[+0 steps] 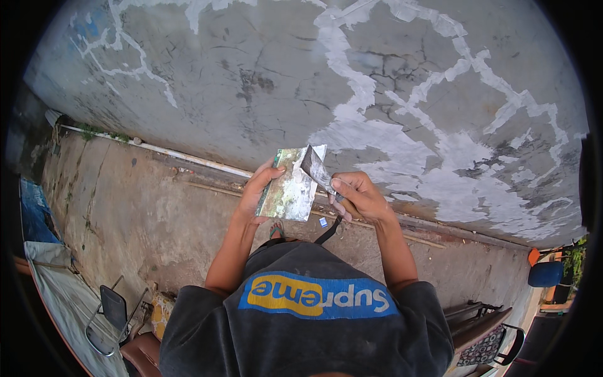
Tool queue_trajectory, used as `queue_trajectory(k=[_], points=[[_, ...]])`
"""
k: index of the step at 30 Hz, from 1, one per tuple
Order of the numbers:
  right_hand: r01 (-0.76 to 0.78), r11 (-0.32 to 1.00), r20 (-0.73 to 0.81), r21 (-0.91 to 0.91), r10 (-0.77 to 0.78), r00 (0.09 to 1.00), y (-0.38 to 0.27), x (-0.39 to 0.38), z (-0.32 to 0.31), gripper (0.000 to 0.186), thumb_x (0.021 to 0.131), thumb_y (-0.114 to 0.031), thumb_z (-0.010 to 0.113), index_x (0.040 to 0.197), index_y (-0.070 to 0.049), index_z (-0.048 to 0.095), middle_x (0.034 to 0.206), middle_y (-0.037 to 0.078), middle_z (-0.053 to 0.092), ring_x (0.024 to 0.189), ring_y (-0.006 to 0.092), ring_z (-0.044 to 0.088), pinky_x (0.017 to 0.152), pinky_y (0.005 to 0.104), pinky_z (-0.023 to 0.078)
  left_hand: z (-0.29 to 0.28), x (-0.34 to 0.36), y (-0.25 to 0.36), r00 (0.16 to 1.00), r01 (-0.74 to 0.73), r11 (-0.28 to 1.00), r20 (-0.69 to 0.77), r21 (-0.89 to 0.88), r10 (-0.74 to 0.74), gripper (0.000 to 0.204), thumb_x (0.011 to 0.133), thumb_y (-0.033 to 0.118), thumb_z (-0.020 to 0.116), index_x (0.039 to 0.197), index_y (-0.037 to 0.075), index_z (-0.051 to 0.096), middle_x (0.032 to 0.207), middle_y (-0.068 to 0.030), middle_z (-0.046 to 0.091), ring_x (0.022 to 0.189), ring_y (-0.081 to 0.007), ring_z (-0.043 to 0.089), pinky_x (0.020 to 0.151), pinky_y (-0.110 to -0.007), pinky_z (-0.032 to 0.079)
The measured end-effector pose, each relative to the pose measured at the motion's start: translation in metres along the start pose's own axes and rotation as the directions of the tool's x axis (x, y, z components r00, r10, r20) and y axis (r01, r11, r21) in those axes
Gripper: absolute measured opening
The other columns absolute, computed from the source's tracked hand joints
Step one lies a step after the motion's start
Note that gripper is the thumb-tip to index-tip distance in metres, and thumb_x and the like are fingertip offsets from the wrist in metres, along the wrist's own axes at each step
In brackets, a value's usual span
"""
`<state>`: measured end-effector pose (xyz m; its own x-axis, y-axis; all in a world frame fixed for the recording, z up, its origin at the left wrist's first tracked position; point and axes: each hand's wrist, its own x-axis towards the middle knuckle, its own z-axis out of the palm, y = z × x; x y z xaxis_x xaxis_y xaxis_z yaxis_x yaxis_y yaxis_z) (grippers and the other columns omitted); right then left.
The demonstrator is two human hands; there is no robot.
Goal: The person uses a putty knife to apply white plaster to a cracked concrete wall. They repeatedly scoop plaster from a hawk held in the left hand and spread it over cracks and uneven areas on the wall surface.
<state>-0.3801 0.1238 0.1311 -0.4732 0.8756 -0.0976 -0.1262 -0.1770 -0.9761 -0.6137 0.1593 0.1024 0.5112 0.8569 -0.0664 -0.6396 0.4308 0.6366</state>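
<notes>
- Your left hand (254, 188) grips a thin rectangular board (287, 196), mottled green, smeared white, before a cracked wall (207, 81).
- Your right hand (361, 196) grips a flat, white-streaked dark scraper (316, 169) over the board's right edge.

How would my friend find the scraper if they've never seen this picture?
Start at the big grey wall patched in white, then drop down to the right hand. It grips a putty knife that overlaps the board in the left hand. Unlike that wider, white-smeared board, the knife is dark and flares toward its tip.
</notes>
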Motion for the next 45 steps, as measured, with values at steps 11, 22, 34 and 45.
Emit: queue_trajectory(k=[11, 22, 34, 45], points=[[-0.013, 0.994, -0.193, -0.107, -0.008, 0.981, 0.014, -0.028, -0.028, 0.035, 0.101, -0.032, 0.049, 0.087, -0.002, 0.061, 0.059, 0.000, 0.053, 0.044, 0.0055, 0.047, 0.043, 0.0199, 0.037, -0.008, -0.005, 0.004, 0.998, -0.042, 0.990, -0.061, -0.132, 0.034, 0.041, 0.090, 0.012, 0.050, 0.127, -0.004, 0.047, 0.113, -0.0152, 0.062, 0.096, -0.0202, 0.067, 0.083, -0.034, 0.056], [-0.108, 0.977, 0.075, 0.182, 0.095, 0.993, 0.008, -0.014, -0.009, 0.037, 0.102, -0.032, 0.046, 0.088, -0.001, 0.060, 0.056, 0.003, 0.050, 0.040, 0.0075, 0.043, 0.035, 0.0202, 0.034, -0.004, -0.001, -0.006, 0.997, 0.059, 0.977, 0.062, -0.207, -0.047, 0.043, 0.089, 0.012, 0.053, 0.128, -0.004, 0.046, 0.112, -0.0148, 0.063, 0.092, -0.0208, 0.068, 0.081, -0.033, 0.057], [0.106, 0.927, -0.223, -0.360, -0.196, 0.955, -0.008, -0.051, -0.018, 0.041, 0.101, -0.026, 0.046, 0.134, -0.002, 0.052, 0.086, 0.002, 0.055, 0.072, 0.0075, 0.049, 0.061, 0.0215, 0.041, -0.007, -0.007, -0.008, 1.000, -0.023, 0.991, -0.014, -0.134, 0.021, 0.042, 0.090, 0.011, 0.050, 0.129, -0.004, 0.045, 0.114, -0.0160, 0.062, 0.095, -0.0209, 0.067, 0.082, -0.033, 0.057], [0.186, 0.346, -0.121, -0.920, -0.701, 0.703, -0.009, -0.014, 0.003, 0.052, 0.075, 0.008, 0.061, 0.120, -0.019, 0.068, 0.090, 0.008, 0.056, 0.081, 0.0240, 0.052, 0.071, 0.0324, 0.045, -0.013, -0.010, 0.011, 0.999, -0.033, 0.998, 0.014, -0.059, 0.034, 0.046, 0.090, 0.012, 0.050, 0.132, -0.004, 0.042, 0.114, -0.0159, 0.062, 0.096, -0.0204, 0.066, 0.082, -0.034, 0.057]])
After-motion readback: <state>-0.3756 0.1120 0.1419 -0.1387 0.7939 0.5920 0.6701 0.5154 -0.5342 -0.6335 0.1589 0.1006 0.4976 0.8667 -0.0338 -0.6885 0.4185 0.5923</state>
